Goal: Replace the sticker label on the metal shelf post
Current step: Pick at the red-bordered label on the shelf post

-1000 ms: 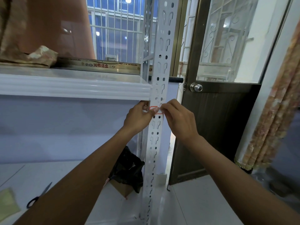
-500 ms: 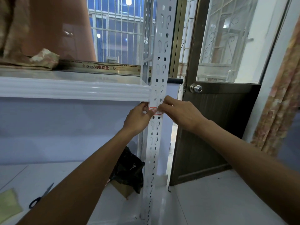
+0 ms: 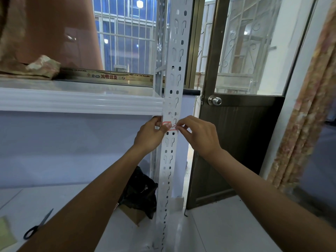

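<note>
A white perforated metal shelf post (image 3: 170, 153) runs top to bottom through the middle of the view. A small white sticker label with a red border (image 3: 170, 126) sits on the post just below the shelf edge. My left hand (image 3: 150, 134) grips the post from the left, its thumb pressing on the label's left part. My right hand (image 3: 199, 134) pinches the label's right edge between thumb and forefinger. The label's right side looks slightly lifted off the metal.
A white shelf board (image 3: 78, 100) joins the post at the left. Scissors (image 3: 37, 225) and a yellow pad (image 3: 6, 233) lie on the lower surface. A black bag on a cardboard box (image 3: 140, 195) sits behind the post. A dark door with a knob (image 3: 214, 100) stands to the right.
My right hand has shifted a little lower and to the right on the label, its fingertips now pinching the right edge. My left hand stays on the post.
</note>
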